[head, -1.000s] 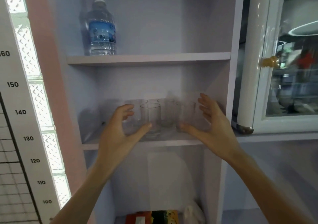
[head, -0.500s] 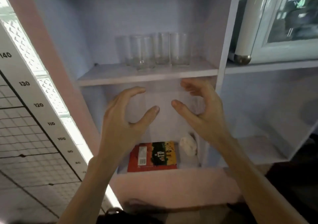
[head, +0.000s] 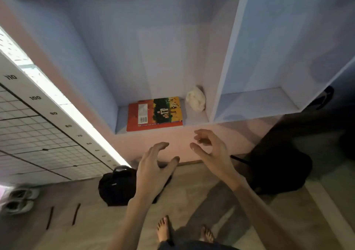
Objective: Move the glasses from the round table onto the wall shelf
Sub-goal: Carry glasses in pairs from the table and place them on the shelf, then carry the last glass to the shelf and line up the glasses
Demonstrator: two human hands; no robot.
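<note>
Hovering empty, left hand (head: 151,173) and right hand (head: 213,153) grip spread; book (head: 154,113), black bag (head: 117,186) nearby.

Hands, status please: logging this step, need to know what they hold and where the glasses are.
Left hand open, holding nothing. Right hand open, holding nothing. Glasses out of view; bottom shelf holds a book and white lump. Nothing between the hands.

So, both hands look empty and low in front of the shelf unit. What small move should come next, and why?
Probably turn away toward the round table for more glasses. The left hand and right hand are open and hold nothing, and no glass or table shows in this view, only the orange book in the bottom compartment. Whether any glasses remain cannot be told.
</note>
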